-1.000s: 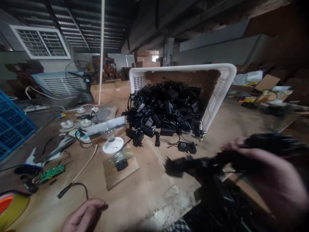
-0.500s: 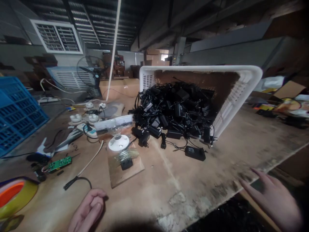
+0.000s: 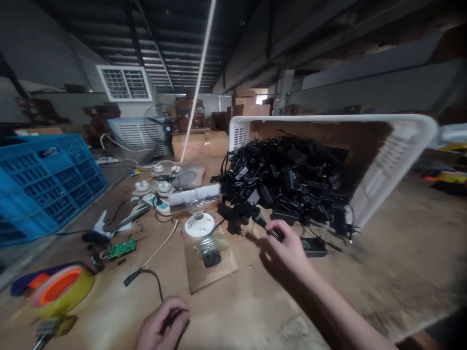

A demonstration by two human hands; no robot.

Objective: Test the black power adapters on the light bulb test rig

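Note:
A white plastic basket (image 3: pixel 386 155) lies tipped on its side on the wooden table (image 3: pixel 401 272), spilling a heap of black power adapters (image 3: pixel 288 180) with tangled cords. My right hand (image 3: pixel 286 250) reaches across to the front of the heap, fingers closed on a black plug or cord end at its edge. My left hand (image 3: pixel 162 328) rests at the near edge, fingers curled, touching the end of a black cable (image 3: pixel 146 277). Whether it grips the cable is unclear.
A small wooden board (image 3: pixel 211 267) carries a white lamp socket with a clear bulb (image 3: pixel 199 221). Left of it lie a green circuit board (image 3: pixel 120 249), white sockets, a power strip and rolls of tape (image 3: pixel 60 291). A blue crate (image 3: pixel 47 180) stands at far left.
My right hand dropped the bundle of black adapters to the lower right, then swung left and forward to the heap. The view turned right and tilted, and my left hand curled more.

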